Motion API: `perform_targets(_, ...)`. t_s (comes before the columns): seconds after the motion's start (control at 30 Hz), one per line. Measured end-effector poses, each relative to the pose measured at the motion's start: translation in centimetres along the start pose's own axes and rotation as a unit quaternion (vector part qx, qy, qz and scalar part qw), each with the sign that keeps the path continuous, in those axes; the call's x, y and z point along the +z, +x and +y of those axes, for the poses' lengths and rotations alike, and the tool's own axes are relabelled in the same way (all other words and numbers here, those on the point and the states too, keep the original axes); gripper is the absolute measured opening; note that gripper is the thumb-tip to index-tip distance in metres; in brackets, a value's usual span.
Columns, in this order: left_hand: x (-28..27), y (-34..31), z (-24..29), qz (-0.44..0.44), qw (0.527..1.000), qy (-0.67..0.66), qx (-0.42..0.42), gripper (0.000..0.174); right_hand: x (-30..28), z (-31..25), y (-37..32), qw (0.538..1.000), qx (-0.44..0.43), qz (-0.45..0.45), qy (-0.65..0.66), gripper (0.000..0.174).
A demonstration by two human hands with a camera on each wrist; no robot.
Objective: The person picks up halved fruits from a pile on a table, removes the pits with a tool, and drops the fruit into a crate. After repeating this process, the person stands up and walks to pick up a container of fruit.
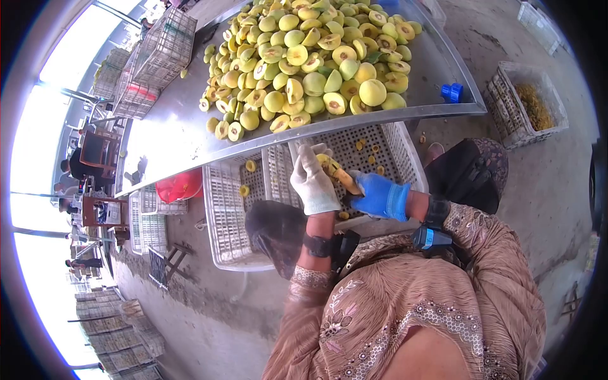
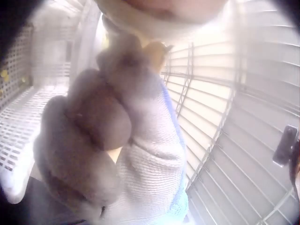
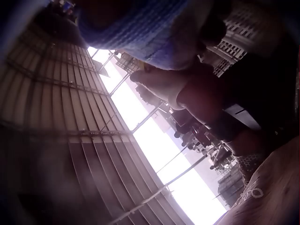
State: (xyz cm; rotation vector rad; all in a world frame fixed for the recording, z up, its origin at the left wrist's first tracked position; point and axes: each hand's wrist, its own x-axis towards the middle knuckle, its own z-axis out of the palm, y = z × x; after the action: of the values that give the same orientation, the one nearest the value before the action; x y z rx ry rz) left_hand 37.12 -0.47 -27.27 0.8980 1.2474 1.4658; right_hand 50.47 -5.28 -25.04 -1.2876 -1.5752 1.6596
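In the head view, the left hand (image 1: 313,182), in a white glove, pinches a yellow fruit piece (image 1: 326,162) at its fingertips. Close beside it, the right hand (image 1: 382,195), gloved in blue, grips a tan, handle-like object (image 1: 346,180) that meets the fruit. Its curled grey-palmed fingers fill much of the left wrist view, where the right hand (image 2: 112,126) partly hides a yellowish piece. The right wrist view is dark, with the blue glove (image 3: 145,42) above the pale-gloved left hand (image 3: 159,84). Both hands are over a crate (image 1: 405,155) holding a few yellow pieces.
Halved and whole green-yellow fruit (image 1: 304,63) is heaped on a metal table (image 1: 171,133), with a blue object (image 1: 451,93) near its edge. Another white crate (image 1: 234,228) stands below, beside a red bag (image 1: 180,186). A crate (image 1: 544,107) of yellow bits is at right.
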Motion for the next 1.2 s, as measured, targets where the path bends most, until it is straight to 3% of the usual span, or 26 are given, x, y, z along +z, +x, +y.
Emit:
perform_targets(0.13, 0.1, -0.2, 0.3, -0.002, 0.999, 0.031, -0.008, 0.056, -1.1, -1.6, -0.7, 0.990, 0.078, -0.065, 0.094, 0.048)
perform_targets(0.23, -0.2, -0.3, 1.6, -0.072, 0.997, 0.021, -0.029, 0.059, -1.4, -0.8, -0.7, 0.992, 0.036, -0.061, 0.102, 0.047)
perform_targets(0.27, -0.1, -0.4, 2.5, -0.095, 0.992, -0.009, -0.080, 0.058, -1.2, 0.5, -0.2, 0.997, -0.046, -0.022, 0.059, 0.048)
perform_targets(0.33, -0.2, -0.4, 3.0, -0.117, 0.988, -0.041, -0.095, 0.056, -0.4, 3.0, 1.2, 0.975, -0.211, 0.056, -0.029, 0.048)
perform_targets(0.43, 0.1, -0.4, 2.9, -0.106, 0.992, -0.035, -0.056, 0.046, -0.5, 1.9, 0.9, 0.981, -0.170, 0.072, -0.060, 0.042)
perform_targets(0.57, 0.4, -0.2, 1.9, -0.050, 0.998, 0.020, 0.038, 0.040, -0.6, -1.0, -1.0, 0.994, -0.050, 0.093, 0.042, 0.043)
perform_targets(0.63, 0.3, -0.3, 1.7, -0.024, 0.997, 0.025, 0.067, 0.041, -0.7, -0.3, -0.7, 0.984, -0.074, 0.135, 0.086, 0.043)
perform_targets(0.73, 0.4, -1.0, 2.0, -0.055, 0.994, 0.070, 0.064, 0.040, -1.2, 0.1, 0.2, 0.964, -0.151, 0.201, 0.086, 0.043)
perform_targets(0.87, 1.5, -2.3, 1.9, -0.083, 0.993, 0.074, 0.040, 0.039, -0.6, 0.5, 2.0, 0.937, -0.221, 0.270, -0.027, 0.042)
perform_targets(0.93, 1.8, -2.1, 0.6, -0.070, 0.990, 0.094, 0.083, 0.035, -0.2, 1.1, 1.9, 0.939, -0.218, 0.258, -0.063, 0.042)
perform_targets(0.97, 1.8, -1.7, -0.9, -0.072, 0.993, 0.029, 0.094, 0.035, -0.1, 1.4, 2.0, 0.940, -0.218, 0.250, -0.082, 0.042)
perform_targets(1.07, 1.8, -1.3, -0.6, -0.045, 0.999, -0.020, 0.015, 0.039, -0.2, 3.0, 2.6, 0.945, -0.237, 0.220, -0.049, 0.043)
perform_targets(1.13, 0.8, 0.0, -0.7, -0.043, 0.999, -0.015, 0.007, 0.042, -1.5, 1.0, 0.3, 0.986, -0.098, 0.127, 0.037, 0.045)
perform_targets(1.2, 0.7, 0.6, -0.5, -0.034, 0.999, -0.035, 0.005, 0.045, -2.0, -0.3, -1.0, 0.994, 0.015, 0.061, 0.086, 0.047)
